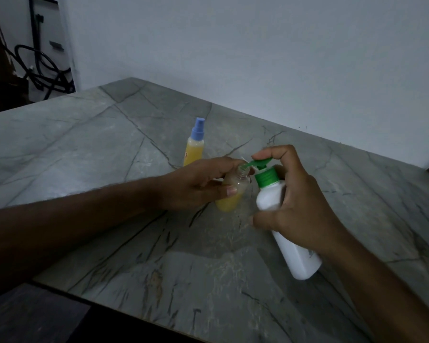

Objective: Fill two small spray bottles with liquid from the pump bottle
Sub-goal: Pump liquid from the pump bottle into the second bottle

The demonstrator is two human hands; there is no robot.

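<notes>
My left hand [198,183] grips a small clear spray bottle [229,203] with no cap, partly filled with yellow liquid and tilted toward the pump. My right hand [300,206] holds the white pump bottle [295,256] with the green collar, tilted left; its forefinger presses on the green pump head [260,163]. The pump's nozzle sits at the open neck of the small bottle. A second small spray bottle [195,147] with a blue spray cap stands behind, filled with yellow liquid.
The grey marble-patterned table [109,149] has its front edge near my left forearm. A white wall runs behind it. Black cables [42,68] hang in the far left corner.
</notes>
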